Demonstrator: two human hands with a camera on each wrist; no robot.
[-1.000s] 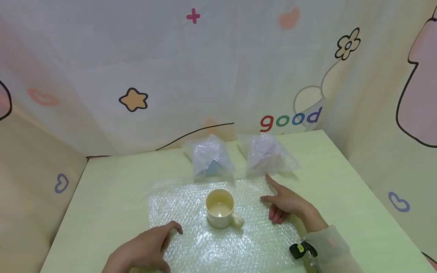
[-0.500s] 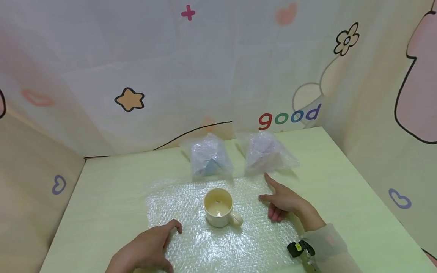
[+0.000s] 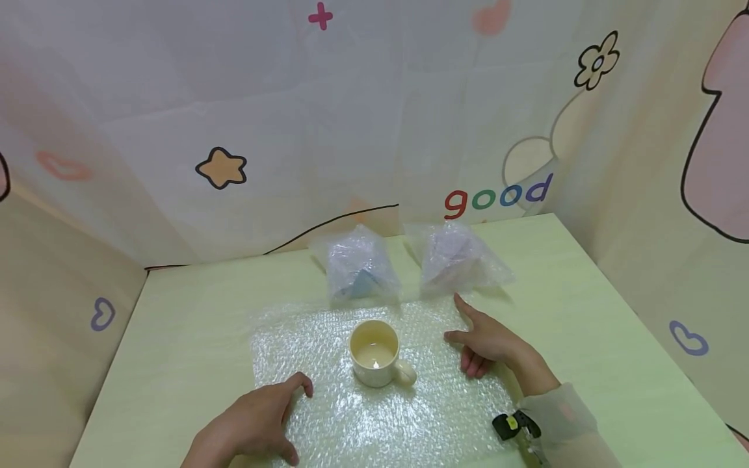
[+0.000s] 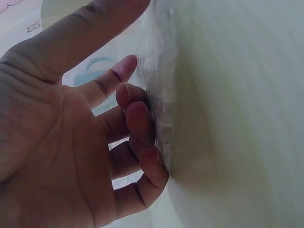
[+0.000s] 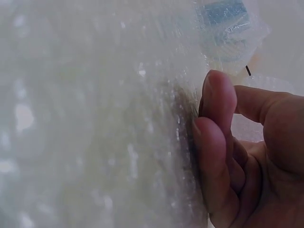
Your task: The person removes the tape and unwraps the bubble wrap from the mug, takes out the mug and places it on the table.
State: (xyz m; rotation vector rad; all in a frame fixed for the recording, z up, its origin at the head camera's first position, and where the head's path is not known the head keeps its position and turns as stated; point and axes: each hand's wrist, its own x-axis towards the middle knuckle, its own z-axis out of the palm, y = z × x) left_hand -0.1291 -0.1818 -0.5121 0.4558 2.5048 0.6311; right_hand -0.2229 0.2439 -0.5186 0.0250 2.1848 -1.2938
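A cream mug (image 3: 365, 376) stands upright on a flat sheet of bubble wrap (image 3: 328, 422), its handle turned to the right. Left of the mug, my left hand (image 3: 251, 419) rests at the sheet's near left side. The left wrist view shows its bent fingertips (image 4: 140, 118) touching the edge of the wrap, thumb stretched out. On the opposite side my right hand (image 3: 491, 341) lies at the sheet's right part, index finger and thumb extended. In the right wrist view its fingertips (image 5: 211, 142) touch the bubble wrap. Neither hand touches the mug.
Two bubble-wrapped bundles stand behind the sheet: the left bundle (image 3: 359, 263) shows something blue inside, the right bundle (image 3: 456, 260) something pale. The pale green table (image 3: 193, 325) meets a printed cloth backdrop (image 3: 328, 130) at the back and sides.
The head view has shifted slightly. Both hands, the mug and the bubble wrap stay in nearly the same places.
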